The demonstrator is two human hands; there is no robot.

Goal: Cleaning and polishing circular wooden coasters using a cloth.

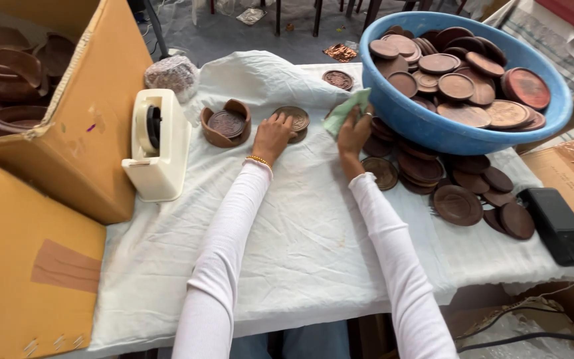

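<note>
Your left hand (272, 135) lies flat with fingers spread, pressing on a round brown wooden coaster (293, 119) at the centre of the frame, on the white cloth (300, 233) covering the desk. Your right hand (355, 133), just to its right, is closed around a pale green rag (345, 112). A curved wooden holder (226, 124) sits left of the coaster; a blue basin (433, 129) of coasters fills the upper right.

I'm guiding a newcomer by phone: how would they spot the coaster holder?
Start at the cream tape dispenser on the white cloth. Just right of it sits the coaster holder, beside the left hand. Unlike the flat discs nearby, it has raised curved walls around one coaster.
</note>
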